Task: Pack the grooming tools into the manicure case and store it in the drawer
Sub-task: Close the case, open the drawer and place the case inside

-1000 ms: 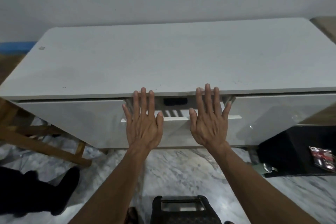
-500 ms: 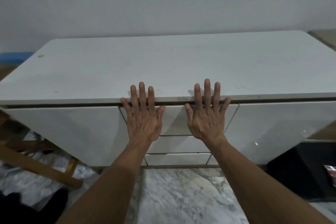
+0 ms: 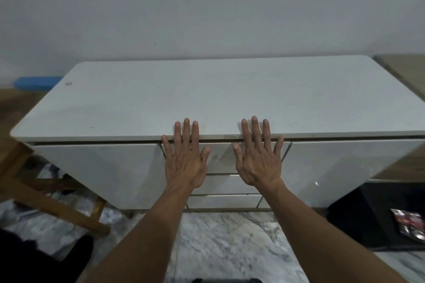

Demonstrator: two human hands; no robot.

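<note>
A white cabinet (image 3: 220,101) stands against the wall, its top bare. The top middle drawer (image 3: 222,156) is shut flush with the fronts beside it. My left hand (image 3: 185,158) lies flat on the drawer front, fingers spread and reaching over the cabinet's front edge. My right hand (image 3: 257,158) lies flat beside it in the same way. Neither hand holds anything. No manicure case or grooming tools are in sight.
Two lower drawers (image 3: 224,201) sit shut below. A wooden frame (image 3: 53,204) leans at the left on the marble floor (image 3: 225,243). A black stand (image 3: 377,216) with a red-and-black packet (image 3: 411,225) is at the right. A blue box (image 3: 34,82) lies far left.
The top drawer, slightly open a second ago, has been pushed fully shut by both flat hands. The view has since tilted up and back; the hands stay on the drawer front.
</note>
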